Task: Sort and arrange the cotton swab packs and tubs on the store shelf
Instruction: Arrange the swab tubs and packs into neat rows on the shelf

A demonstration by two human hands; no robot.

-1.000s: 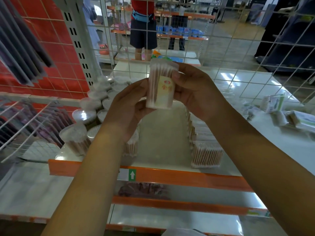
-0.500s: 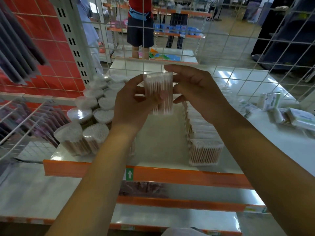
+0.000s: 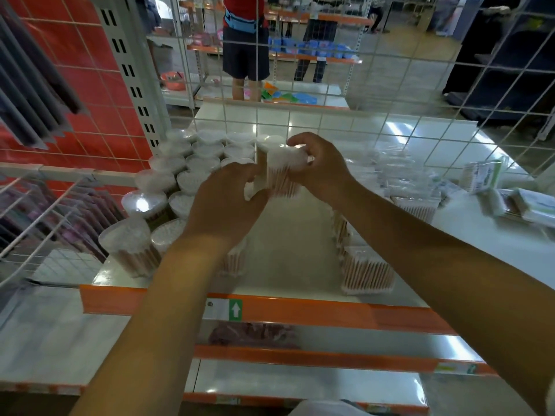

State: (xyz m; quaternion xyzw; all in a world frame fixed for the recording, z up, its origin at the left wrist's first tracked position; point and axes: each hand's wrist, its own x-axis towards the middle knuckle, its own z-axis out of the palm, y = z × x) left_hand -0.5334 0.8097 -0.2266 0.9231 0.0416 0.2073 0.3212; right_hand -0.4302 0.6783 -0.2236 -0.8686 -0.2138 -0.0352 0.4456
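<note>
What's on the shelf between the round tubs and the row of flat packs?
Nothing: the head view shows bare white shelf between the round clear tubs of cotton swabs and the row of flat clear swab packs.

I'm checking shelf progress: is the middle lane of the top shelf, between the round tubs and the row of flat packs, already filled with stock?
No, the shelf lies bare between the tubs and the packs.
</note>
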